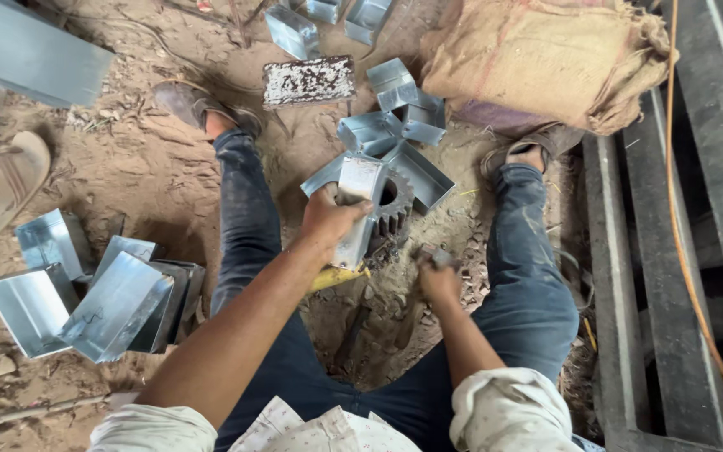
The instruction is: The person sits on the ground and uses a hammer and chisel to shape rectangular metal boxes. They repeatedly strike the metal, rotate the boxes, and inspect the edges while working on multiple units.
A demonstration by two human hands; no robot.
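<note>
I sit on sandy ground with my legs spread. My left hand (328, 219) grips a bent sheet-metal piece (359, 201) and holds it upright against a dark toothed gear wheel (395, 205) that lies on the ground between my knees. My right hand (438, 280) is closed around the handle of a hammer (430, 255), whose head sits just right of the gear. A yellow object (336, 276) shows under my left wrist.
A pile of folded metal pieces (102, 301) lies at my left. More pieces (395, 125) lie beyond the gear, by a brick-like block (309, 81). A burlap sack (546, 59) sits at the upper right, metal beams (671, 251) along the right, a sandal (2, 184) far left.
</note>
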